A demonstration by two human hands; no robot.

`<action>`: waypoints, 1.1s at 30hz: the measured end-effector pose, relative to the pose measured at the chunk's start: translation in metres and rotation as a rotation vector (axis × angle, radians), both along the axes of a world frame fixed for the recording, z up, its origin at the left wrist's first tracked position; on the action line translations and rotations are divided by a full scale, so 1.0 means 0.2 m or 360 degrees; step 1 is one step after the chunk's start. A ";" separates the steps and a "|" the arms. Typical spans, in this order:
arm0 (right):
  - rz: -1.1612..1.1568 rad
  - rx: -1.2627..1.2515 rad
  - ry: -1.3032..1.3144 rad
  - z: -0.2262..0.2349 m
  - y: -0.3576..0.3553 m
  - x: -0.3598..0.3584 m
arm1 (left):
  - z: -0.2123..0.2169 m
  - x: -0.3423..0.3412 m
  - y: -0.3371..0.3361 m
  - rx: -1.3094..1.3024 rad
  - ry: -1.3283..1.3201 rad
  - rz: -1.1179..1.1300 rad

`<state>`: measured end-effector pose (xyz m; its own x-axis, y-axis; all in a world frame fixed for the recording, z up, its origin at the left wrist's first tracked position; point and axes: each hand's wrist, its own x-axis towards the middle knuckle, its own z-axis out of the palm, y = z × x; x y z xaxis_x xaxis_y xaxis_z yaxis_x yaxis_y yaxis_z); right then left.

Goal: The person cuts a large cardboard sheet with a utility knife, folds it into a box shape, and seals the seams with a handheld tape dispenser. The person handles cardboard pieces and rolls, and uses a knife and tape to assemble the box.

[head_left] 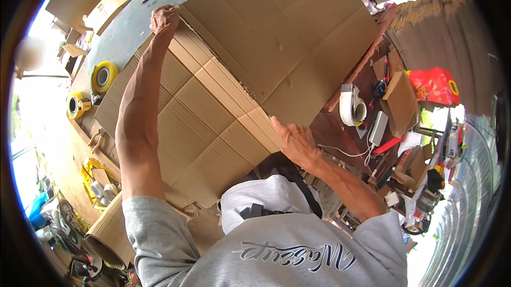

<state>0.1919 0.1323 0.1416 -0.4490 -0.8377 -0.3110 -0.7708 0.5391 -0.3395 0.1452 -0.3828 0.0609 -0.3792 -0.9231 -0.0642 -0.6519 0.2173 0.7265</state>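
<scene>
A large brown cardboard sheet point(183, 114) lies before me, creased and ribbed, with a narrow folded strip running diagonally across it. Against that strip rests a wide smooth cardboard panel point(287, 31); I cannot tell whether the two are one piece. My left hand point(165, 18), arm stretched out, is closed on the strip's far end. At the near end, my right hand point(299, 144) grips the edge, one digit stretched along the top and the others curled, partly hidden.
Left of the sheet sit a yellow tape roll point(104, 77) and a tape dispenser point(79, 105). On the right are a white tape dispenser point(352, 105), a white power adapter point(378, 128) with a cable, a small cardboard box point(400, 100) and a red bag point(434, 86). A cardboard tube point(109, 239) stands lower left.
</scene>
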 end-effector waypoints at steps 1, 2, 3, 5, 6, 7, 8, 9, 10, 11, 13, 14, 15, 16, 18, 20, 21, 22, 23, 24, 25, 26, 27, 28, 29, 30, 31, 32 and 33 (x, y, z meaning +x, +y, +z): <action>-0.0013 -0.0029 0.0022 -0.01 0.01 0.01 | -0.01 0.00 -0.01 0.0018 0.0033 0.0009; -0.0008 0.0043 -0.0018 0.00 0.06 0.03 | -0.02 0.02 -0.01 -0.0003 0.0013 0.0011; -0.0005 0.0119 -0.0045 0.04 0.16 0.04 | -0.02 0.02 -0.01 -0.0021 0.0005 0.0011; 0.0034 0.0276 0.0013 0.11 0.29 0.07 | -0.01 0.00 -0.01 -0.0047 0.0011 0.0022; 0.0069 0.0224 0.0081 0.10 0.29 0.07 | 0.00 0.00 -0.01 -0.0080 -0.0017 0.0041; 0.0105 0.0172 0.0149 0.10 0.28 0.06 | 0.00 -0.01 0.00 -0.0113 -0.0044 0.0061; 0.0120 0.0120 0.0203 0.10 0.27 0.08 | -0.01 -0.03 0.01 -0.0148 -0.0083 0.0058; 0.0096 0.0272 0.0112 0.10 0.22 0.06 | -0.01 -0.02 0.02 -0.0131 -0.0057 0.0018; 0.0082 0.0297 0.0090 0.10 0.20 0.05 | 0.00 0.00 0.01 -0.0113 -0.0031 -0.0022; 0.0085 0.0329 0.0062 0.10 0.18 0.04 | -0.01 0.04 0.00 -0.0088 -0.0014 -0.0045; 0.0062 0.0259 0.0025 0.11 0.21 0.04 | -0.01 0.04 -0.02 -0.0175 -0.0041 -0.0043; 0.0031 0.0250 -0.0018 0.15 0.22 0.03 | -0.02 0.05 -0.03 -0.0210 -0.0061 -0.0036; -0.0015 0.0240 -0.0051 0.21 0.23 0.02 | -0.01 0.02 -0.02 -0.0157 -0.0056 -0.0010; -0.0063 0.0231 -0.0084 0.25 0.23 0.02 | -0.02 0.01 0.00 -0.0131 -0.0054 -0.0015; -0.0046 0.0207 -0.0084 0.23 0.24 0.03 | 0.00 0.00 -0.01 -0.0104 -0.0029 -0.0006; 0.0023 0.0242 -0.0041 0.19 0.24 0.04 | -0.02 0.01 -0.01 -0.0129 -0.0083 0.0002; -0.0037 0.0222 -0.0050 0.22 0.25 0.04 | -0.04 0.02 -0.02 -0.0169 -0.0082 0.0006; -0.0098 0.0201 -0.0060 0.27 0.30 0.01 | -0.05 0.03 -0.04 -0.0207 -0.0080 0.0009; -0.0158 0.0205 -0.0073 0.32 0.37 -0.01 | -0.08 0.05 -0.08 -0.0166 -0.0092 -0.0045; -0.0242 0.0120 -0.0095 0.32 0.43 -0.03 | -0.08 0.03 -0.07 -0.0132 -0.0120 -0.0036; -0.0324 0.0035 -0.0118 0.30 0.50 -0.05 | -0.08 0.03 -0.06 -0.0098 -0.0149 -0.0027; -0.0421 -0.0048 -0.0141 0.28 0.55 -0.05 | -0.09 0.03 -0.06 -0.0062 -0.0178 -0.0033; -0.0534 -0.0019 -0.0273 0.27 0.57 -0.04 | -0.10 0.02 -0.05 -0.0057 -0.0221 -0.0039; -0.0477 -0.0093 -0.0237 0.23 0.58 -0.03 | -0.11 0.02 -0.04 -0.0081 -0.0204 -0.0036; -0.0425 -0.0172 -0.0207 0.17 0.61 -0.01 | -0.13 0.04 -0.04 -0.0112 -0.0193 -0.0038; -0.0371 -0.0251 -0.0175 0.10 0.62 0.02 | -0.16 0.04 -0.06 -0.0143 -0.0180 -0.0039; -0.0248 -0.0388 -0.0155 0.03 0.63 0.03 | -0.17 0.05 -0.09 -0.0099 -0.0153 -0.0055; -0.0234 -0.0357 -0.0153 0.02 0.61 0.06 | -0.17 0.05 -0.09 -0.0101 -0.0158 -0.0066; -0.0218 -0.0325 -0.0151 0.02 0.59 0.08 | -0.17 0.05 -0.08 -0.0104 -0.0163 -0.0076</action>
<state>0.2080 0.2505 0.1466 -0.5396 -0.8208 -0.1875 -0.6549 0.5491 -0.5192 0.1557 -0.3997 0.0275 -0.4172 -0.9077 -0.0453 -0.7096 0.2942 0.6402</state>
